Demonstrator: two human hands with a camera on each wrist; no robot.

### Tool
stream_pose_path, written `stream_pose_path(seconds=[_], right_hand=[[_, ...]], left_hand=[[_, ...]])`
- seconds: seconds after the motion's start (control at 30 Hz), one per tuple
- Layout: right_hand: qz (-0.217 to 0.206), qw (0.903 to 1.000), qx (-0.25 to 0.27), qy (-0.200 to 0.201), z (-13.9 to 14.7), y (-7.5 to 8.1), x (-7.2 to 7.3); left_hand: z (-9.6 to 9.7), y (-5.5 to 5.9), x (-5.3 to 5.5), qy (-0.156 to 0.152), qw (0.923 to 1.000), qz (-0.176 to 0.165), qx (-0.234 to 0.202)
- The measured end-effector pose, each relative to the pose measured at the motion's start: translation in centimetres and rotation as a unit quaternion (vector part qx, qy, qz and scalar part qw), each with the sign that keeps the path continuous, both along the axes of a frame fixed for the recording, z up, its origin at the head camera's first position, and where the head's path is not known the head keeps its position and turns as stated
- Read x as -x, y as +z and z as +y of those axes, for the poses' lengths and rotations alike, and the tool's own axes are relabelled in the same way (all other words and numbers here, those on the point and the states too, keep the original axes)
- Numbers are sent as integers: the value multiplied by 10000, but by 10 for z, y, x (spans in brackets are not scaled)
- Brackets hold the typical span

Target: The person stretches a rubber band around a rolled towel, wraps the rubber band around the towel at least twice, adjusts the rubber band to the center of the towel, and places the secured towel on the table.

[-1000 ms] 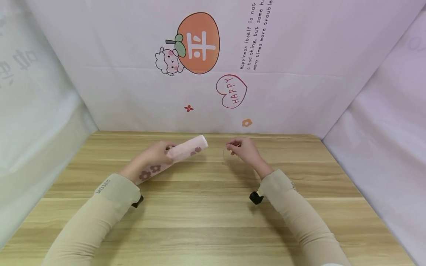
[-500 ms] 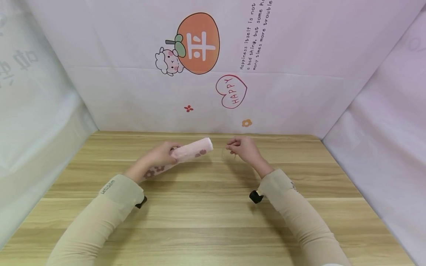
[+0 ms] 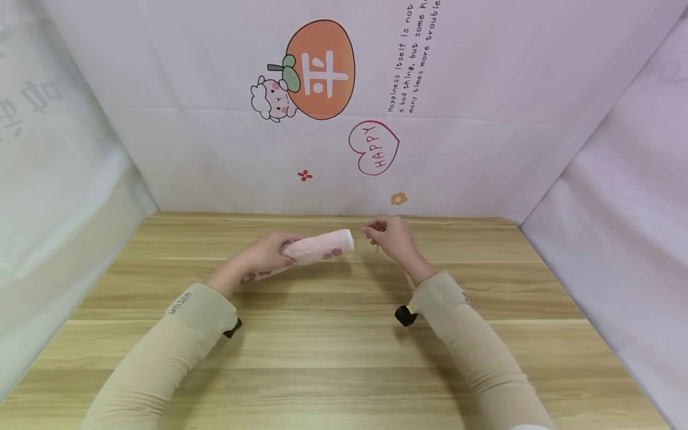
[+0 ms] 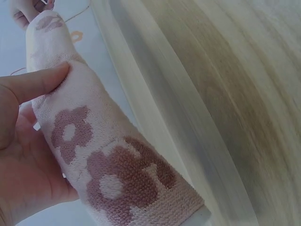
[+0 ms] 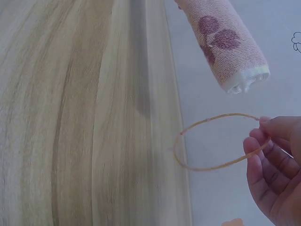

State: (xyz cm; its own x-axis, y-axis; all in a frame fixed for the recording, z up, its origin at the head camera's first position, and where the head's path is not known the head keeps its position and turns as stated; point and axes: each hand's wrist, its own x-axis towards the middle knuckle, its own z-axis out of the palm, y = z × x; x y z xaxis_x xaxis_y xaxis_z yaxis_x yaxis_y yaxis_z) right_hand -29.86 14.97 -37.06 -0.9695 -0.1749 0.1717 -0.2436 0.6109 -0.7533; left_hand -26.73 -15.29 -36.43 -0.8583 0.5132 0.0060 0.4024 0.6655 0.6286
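Note:
A pink towel with darker flowers is rolled into a long cylinder. My left hand grips it around the middle, thumb on top, and holds it slanted above the table. In the left wrist view the towel fills the centre, its near end toward the camera. My right hand pinches a thin yellowish rubber band between thumb and fingers. The band hangs as an open loop in the right wrist view, a little apart from the towel's white-edged end.
A wood-grain table lies under both hands. Behind it rises a white cloth backdrop with printed drawings and words. White cloth also hangs at the left and right sides. A small black device sits at the right cuff.
The left hand has carried the rolled towel to the right, its far end dropping slightly. The right hand has shifted a little left and away, so band and towel end are closer together.

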Motion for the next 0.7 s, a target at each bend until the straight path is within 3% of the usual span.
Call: stream_pose_path(seconds=[0.47, 0.7], right_hand=[[238, 9996, 96, -84, -12, -4, 3], [198, 9995, 263, -6, -20, -2, 0]], left_hand=[[10, -1, -1, -234, 9997, -103, 26], [14, -2, -2, -118, 9993, -282, 192]])
